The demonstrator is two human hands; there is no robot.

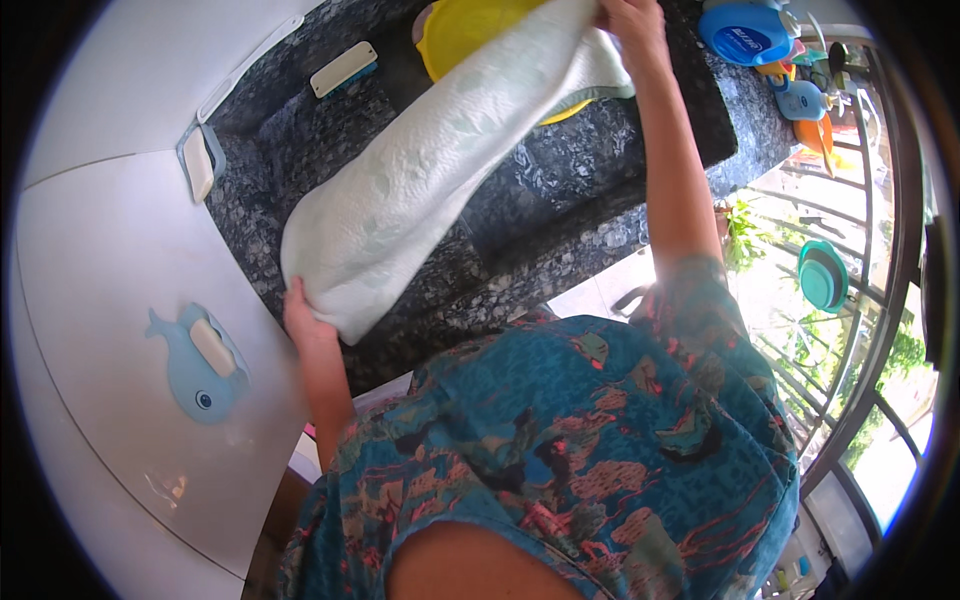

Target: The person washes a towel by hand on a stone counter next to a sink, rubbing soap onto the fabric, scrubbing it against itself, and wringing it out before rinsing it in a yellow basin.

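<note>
A long white cloth (pixel 435 161) with a faint leaf pattern, possibly a towel, stretches diagonally between my two hands. My left hand (pixel 309 324) grips its near left end, with the fingers partly hidden behind the fabric. At the top of the view my right hand (pixel 630 22) holds the other end, and a fold with a grey-green edge hangs below it. Beneath the cloth lies a dark speckled stone sink (pixel 555 165). A yellow basin (pixel 457 34) stands in it, partly covered by the cloth.
A scrubbing brush (pixel 345 69) with blue bristles lies left of the basin. Soap bars rest in a wall-mounted grey holder (pixel 214 152) and a blue whale-shaped holder (pixel 202 382). Blue detergent bottles (pixel 746 34) crowd the right counter. A teal collapsible basin (pixel 823 277) hangs at the barred window.
</note>
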